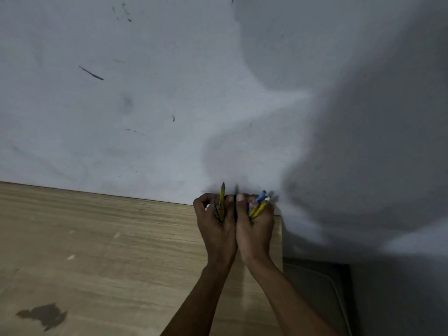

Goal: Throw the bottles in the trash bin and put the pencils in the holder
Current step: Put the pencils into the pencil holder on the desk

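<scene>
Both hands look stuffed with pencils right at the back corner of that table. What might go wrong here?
The left hand and right hand each grip several pencils loosely bunched, so one might slip out. They are at the wooden table's far right corner, so a dropped pencil could fall off the edge. No holder is clearly visible, so aiming may be awkward.

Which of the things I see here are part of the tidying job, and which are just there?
Part of the job: pencils in the left hand and pencils in the right hand.

Just there: wooden table, dark stain, marked white wall.
</scene>
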A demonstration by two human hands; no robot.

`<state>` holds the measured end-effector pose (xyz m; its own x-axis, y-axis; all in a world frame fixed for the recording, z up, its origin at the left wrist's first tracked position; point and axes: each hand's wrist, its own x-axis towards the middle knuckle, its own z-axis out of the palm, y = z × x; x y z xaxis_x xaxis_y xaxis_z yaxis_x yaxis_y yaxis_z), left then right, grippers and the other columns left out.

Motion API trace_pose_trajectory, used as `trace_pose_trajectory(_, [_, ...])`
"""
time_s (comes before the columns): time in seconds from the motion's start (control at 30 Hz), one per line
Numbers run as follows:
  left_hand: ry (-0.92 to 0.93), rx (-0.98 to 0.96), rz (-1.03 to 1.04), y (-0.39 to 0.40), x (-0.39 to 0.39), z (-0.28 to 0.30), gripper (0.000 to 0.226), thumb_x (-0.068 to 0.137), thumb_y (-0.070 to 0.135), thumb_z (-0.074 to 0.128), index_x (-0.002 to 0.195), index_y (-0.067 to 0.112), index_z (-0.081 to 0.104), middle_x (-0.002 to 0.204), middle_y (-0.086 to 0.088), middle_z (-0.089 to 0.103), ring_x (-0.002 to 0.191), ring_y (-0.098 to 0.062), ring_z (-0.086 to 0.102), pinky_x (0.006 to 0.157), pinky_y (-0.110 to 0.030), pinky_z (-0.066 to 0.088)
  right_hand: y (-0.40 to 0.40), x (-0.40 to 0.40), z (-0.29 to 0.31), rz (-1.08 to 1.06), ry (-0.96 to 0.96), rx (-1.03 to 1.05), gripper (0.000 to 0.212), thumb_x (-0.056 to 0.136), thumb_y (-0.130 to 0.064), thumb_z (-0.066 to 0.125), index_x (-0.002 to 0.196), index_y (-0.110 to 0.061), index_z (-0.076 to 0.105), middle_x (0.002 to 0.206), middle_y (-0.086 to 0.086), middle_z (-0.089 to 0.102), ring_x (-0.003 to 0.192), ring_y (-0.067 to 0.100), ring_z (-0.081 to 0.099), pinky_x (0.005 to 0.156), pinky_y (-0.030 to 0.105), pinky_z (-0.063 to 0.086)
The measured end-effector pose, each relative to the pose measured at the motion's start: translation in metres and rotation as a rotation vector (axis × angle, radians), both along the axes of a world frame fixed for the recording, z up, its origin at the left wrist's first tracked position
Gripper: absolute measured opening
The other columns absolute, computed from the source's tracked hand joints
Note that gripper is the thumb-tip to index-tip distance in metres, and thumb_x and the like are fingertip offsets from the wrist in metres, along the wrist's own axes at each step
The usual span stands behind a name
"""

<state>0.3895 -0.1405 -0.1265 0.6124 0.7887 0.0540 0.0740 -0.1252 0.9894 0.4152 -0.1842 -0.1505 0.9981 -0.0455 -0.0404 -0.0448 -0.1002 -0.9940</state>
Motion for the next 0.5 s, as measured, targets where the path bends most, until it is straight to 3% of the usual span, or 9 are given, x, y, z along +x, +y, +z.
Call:
trace_pose_trajectory(0.1, [0.051, 0.004, -0.046, 0.004, -0.003, 0.002, 0.045, 0.090, 0.015, 0.066, 0.076, 0.056, 0.052, 0.100, -0.016, 0.053, 0.087, -0.026, 0.059, 0.077, -0.043, 0.052, -0.001, -0.004, 0.005, 0.061, 0.000, -0.024, 0.029, 0.085, -0.047, 0.059, 0.087, -0.018, 0.060, 0.094, 0.015, 0.061, 0.089, 0.026, 0.064, 0.081, 0.045, 0.054])
trace_pose_trajectory(0.2, [0.064, -0.042, -0.099, 0.007, -0.007, -0.002, 0.009, 0.085, 0.032, 0.066, 0.085, 0.034, 0.057, 0.096, -0.009, 0.056, 0.086, -0.023, 0.061, 0.076, -0.050, 0.053, -0.005, -0.005, 0.014, 0.061, 0.025, 0.049, 0.017, 0.087, -0.029, 0.066, 0.090, -0.014, 0.060, 0.091, 0.015, 0.063, 0.085, 0.026, 0.065, 0.076, 0.038, 0.056])
trace_pose_trajectory(0.27, [0.090, -0.112, -0.123, 0.010, -0.009, -0.005, 0.024, 0.080, 0.042, 0.068, 0.094, 0.025, 0.059, 0.097, -0.006, 0.062, 0.088, -0.020, 0.066, 0.077, -0.051, 0.055, -0.009, -0.005, 0.019, 0.049, 0.060, 0.112, 0.015, 0.087, -0.020, 0.068, 0.096, -0.010, 0.062, 0.092, 0.012, 0.067, 0.086, 0.021, 0.067, 0.076, 0.030, 0.056])
trace_pose_trajectory(0.5, [0.094, -0.209, -0.227, 0.014, -0.017, 0.007, 0.053, 0.071, 0.047, 0.070, 0.115, 0.022, 0.056, 0.105, 0.002, 0.069, 0.098, -0.010, 0.068, 0.090, -0.045, 0.056, -0.024, -0.006, 0.033, 0.065, 0.120, 0.145, 0.034, 0.078, -0.026, 0.077, 0.107, -0.014, 0.065, 0.101, 0.003, 0.071, 0.094, 0.016, 0.068, 0.078, 0.025, 0.056])
